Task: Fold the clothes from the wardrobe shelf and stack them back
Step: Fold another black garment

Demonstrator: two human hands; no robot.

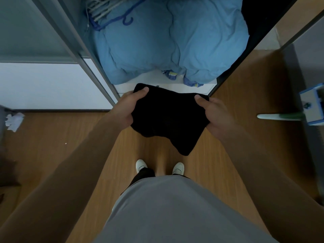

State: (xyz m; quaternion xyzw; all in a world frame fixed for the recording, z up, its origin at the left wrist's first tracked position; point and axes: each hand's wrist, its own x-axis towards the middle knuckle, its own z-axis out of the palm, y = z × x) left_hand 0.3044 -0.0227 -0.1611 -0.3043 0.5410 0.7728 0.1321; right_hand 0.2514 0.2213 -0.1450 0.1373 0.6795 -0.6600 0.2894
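A folded black garment [166, 118] hangs in the air in front of the open wardrobe, just before the white shelf [149, 79]. My left hand [128, 107] grips its left edge, thumb on top. My right hand [213, 113] grips its right edge the same way. The cloth sags between the hands, and one corner droops toward the floor. A bulky light-blue quilt [171, 41] fills most of the shelf behind it.
Blue and white hangers [108, 16] lie at the shelf's back left. Dark clothing [263, 16] sits at the back right. The wardrobe door frame [91, 55] stands left. A blue-and-white object [312, 106] is at the right, and crumpled paper [14, 121] lies on the wooden floor.
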